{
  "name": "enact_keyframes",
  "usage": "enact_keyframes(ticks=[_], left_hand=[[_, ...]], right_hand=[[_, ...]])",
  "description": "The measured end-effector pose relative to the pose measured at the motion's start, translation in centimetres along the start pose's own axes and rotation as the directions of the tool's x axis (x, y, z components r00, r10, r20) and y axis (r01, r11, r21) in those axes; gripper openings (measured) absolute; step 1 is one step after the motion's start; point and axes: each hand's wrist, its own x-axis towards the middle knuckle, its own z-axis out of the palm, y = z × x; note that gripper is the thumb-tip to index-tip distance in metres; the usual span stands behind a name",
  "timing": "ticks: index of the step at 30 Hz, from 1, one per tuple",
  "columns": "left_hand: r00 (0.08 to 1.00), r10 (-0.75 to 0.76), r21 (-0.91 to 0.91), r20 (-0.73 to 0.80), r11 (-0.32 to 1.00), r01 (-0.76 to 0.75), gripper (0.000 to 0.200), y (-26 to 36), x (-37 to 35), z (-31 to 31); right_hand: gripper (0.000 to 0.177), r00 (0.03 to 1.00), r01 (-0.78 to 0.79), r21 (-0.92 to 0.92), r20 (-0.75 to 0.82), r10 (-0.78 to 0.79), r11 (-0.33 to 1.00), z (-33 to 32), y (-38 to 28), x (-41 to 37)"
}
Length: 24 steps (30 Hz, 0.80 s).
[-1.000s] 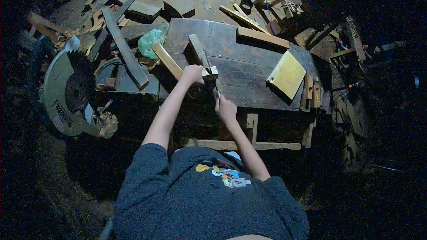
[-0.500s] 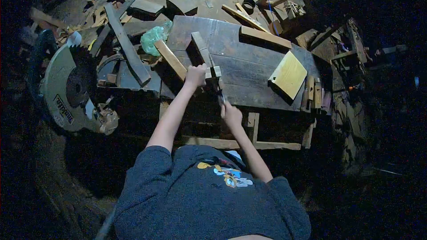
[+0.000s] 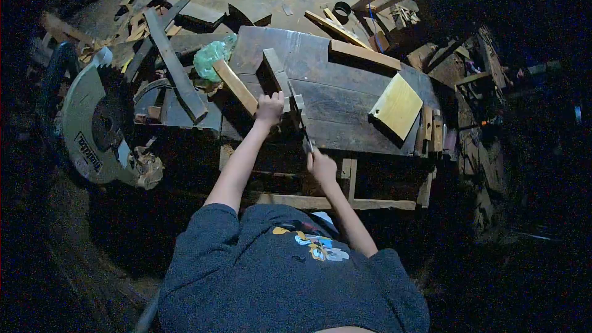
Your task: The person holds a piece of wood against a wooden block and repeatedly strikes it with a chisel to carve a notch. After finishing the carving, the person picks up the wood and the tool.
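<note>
My left hand [image 3: 269,110] is closed on a short pale wood block [image 3: 298,102], pressing it down on the dark workbench [image 3: 345,95]. A thin hand saw [image 3: 302,124] lies across the block, its narrow blade pointing away from me. My right hand [image 3: 322,166] is wrapped around the saw's handle at the bench's front edge. Just beyond the block, a longer wood piece [image 3: 277,69] lies on the bench. Left of my left hand rests a light wooden bar [image 3: 237,87]. My fingers partly hide the block's left end.
A circular saw machine [image 3: 92,129] with a large toothed blade stands at the left. A green plastic bag [image 3: 210,59] lies at the bench's left corner. On the right are a yellowish board [image 3: 398,106], a long wood bar [image 3: 365,54] and small wood pieces [image 3: 437,132].
The view has shifted slightly. Both hands keep their grips, and the saw stays across the block with only a small movement of its blade.
</note>
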Motion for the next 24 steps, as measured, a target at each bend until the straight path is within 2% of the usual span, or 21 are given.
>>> enact_keyframes(ticks=[2,3,5,6,8,10,11,13,18,19,21,23,24], left_hand=[[0.994,0.021,0.066,-0.110,0.998,-0.014,0.024,0.0,-0.2,0.1],[0.994,0.023,0.072,-0.108,0.997,-0.015,0.024,0.0,-0.1,-0.3],[0.979,-0.096,-0.010,-0.179,0.995,0.096,0.018,0.3,0.0,-1.3],[0.978,-0.099,-0.009,-0.181,0.995,0.099,0.018,0.3,-0.2,-1.2],[0.970,0.021,0.121,-0.242,0.993,0.009,0.010,0.6,-0.4,-0.5],[0.970,0.007,0.115,-0.243,0.993,0.021,0.008,0.5,-0.3,-0.2],[0.970,0.000,0.110,-0.242,0.994,0.027,0.005,0.6,-0.3,-0.1],[0.969,0.007,0.082,-0.246,0.997,0.014,0.005,0.6,-0.3,-0.8],[0.964,0.029,0.071,-0.264,0.997,-0.010,0.005,0.8,-0.4,-1.3],[0.961,-0.011,0.073,-0.277,0.997,0.032,0.005,0.8,-0.3,-1.2],[0.955,-0.051,0.078,-0.294,0.994,0.077,0.005,0.5,-0.3,-1.2],[0.961,0.055,0.111,-0.273,0.993,-0.025,0.005,0.8,-0.6,-1.0],[0.954,0.029,0.087,-0.299,0.996,-0.003,0.005,0.8,-0.5,-0.5]], right_hand=[[0.016,0.998,-0.021,0.042,0.065,0.018,0.999,0.2,-1.6,4.1],[0.016,0.998,-0.020,0.049,0.065,0.017,0.999,0.2,-2.2,5.1],[0.017,0.997,-0.038,0.033,0.063,0.035,0.999,0.0,-3.2,6.2],[0.017,0.996,-0.042,0.032,0.086,0.040,0.999,-0.5,-3.2,5.6],[0.016,0.994,-0.071,0.038,0.091,0.068,0.997,-1.0,-2.3,2.6],[0.014,0.992,-0.067,-0.021,0.108,0.068,0.998,-1.8,-1.4,-0.9],[0.015,0.979,-0.114,-0.018,0.170,0.116,0.993,-2.2,-1.3,-2.1],[0.015,0.979,-0.118,-0.030,0.161,0.121,0.993,-2.5,-1.1,-2.1],[0.018,0.996,-0.066,0.044,0.059,0.063,0.997,0.9,-2.7,5.9],[0.019,0.997,-0.052,0.047,0.051,0.050,0.998,1.3,-3.2,7.1],[0.019,0.995,-0.067,0.033,0.071,0.065,0.997,1.0,-3.4,7.1],[0.019,0.991,-0.093,0.008,0.098,0.092,0.996,0.2,-2.9,5.4],[0.019,0.990,-0.100,0.007,0.099,0.099,0.995,-0.7,-2.6,3.5]])
